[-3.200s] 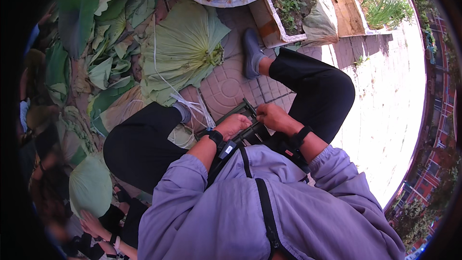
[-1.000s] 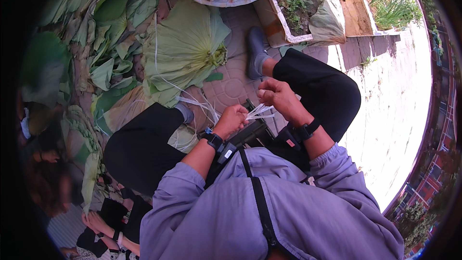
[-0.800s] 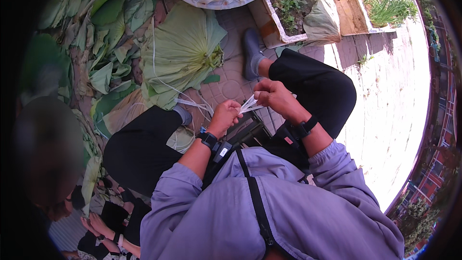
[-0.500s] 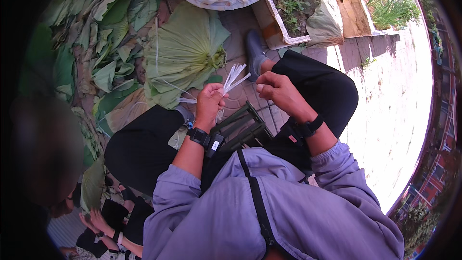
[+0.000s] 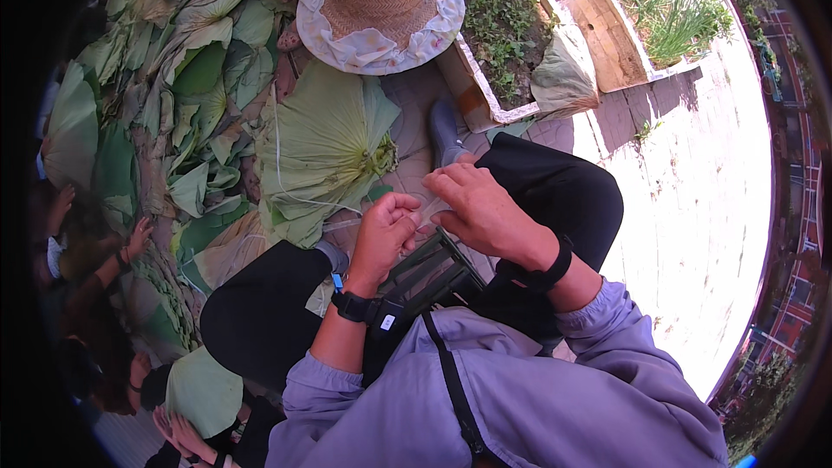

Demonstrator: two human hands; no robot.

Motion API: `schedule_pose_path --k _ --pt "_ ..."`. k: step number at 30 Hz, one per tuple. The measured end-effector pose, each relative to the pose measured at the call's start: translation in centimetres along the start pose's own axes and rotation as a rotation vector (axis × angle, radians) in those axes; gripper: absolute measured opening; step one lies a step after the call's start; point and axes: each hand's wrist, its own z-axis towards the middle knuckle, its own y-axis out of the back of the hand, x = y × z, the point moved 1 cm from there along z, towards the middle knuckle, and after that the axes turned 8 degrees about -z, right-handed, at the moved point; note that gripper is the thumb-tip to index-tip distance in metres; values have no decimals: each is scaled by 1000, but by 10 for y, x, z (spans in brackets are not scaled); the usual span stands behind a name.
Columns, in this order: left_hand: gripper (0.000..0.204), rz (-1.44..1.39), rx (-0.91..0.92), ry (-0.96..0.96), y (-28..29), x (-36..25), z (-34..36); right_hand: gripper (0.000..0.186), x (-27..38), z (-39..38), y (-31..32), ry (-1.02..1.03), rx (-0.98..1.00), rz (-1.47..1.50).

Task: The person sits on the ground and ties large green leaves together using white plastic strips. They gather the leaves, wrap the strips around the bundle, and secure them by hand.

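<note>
My left hand (image 5: 387, 238) is closed in front of my lap, its fingers curled around the white strips, now mostly hidden between the hands. Palm down just beside it is my right hand (image 5: 494, 212), fingers stretched toward the left one and thumb apart from them. A thin white string (image 5: 299, 197) runs over a big green lotus leaf (image 5: 325, 143) toward my left hand. That leaf lies spread on the paving ahead, its stem end gathered on the right side. Below my hands, between my knees, is a dark green folding frame (image 5: 433, 276).
Many lotus leaves (image 5: 195, 182) are heaped at the left. Someone in a straw hat (image 5: 390, 0) is at the far side. Planter boxes (image 5: 498, 108) stand at the back right, beside sunlit paving (image 5: 676, 208). Other people's hands (image 5: 182, 433) hold a leaf at the lower left.
My right hand has come in beside the left with its fingers straightened. The fanned ends of the white strips no longer show. The view has tilted upward, bringing more of the hat into sight.
</note>
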Motion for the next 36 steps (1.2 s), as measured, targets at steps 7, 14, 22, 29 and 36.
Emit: schedule_pose_path --k 7,14,22,29,36 --pt "17 22 -1 -72 -5 -28 -13 45 11 13 -2 26 190 120" --pt "17 78 -70 -235 -25 -54 -20 23 12 24 14 -43 231 258" --pt "38 500 -155 -240 -10 -62 -25 15 -13 21 87 11 43 -12" --pt "48 942 -384 -544 15 -74 -23 18 -87 -17 145 -128 -166 105" --pt "42 778 -361 -406 55 -47 -31 21 -166 -83 120 -441 -229 458"
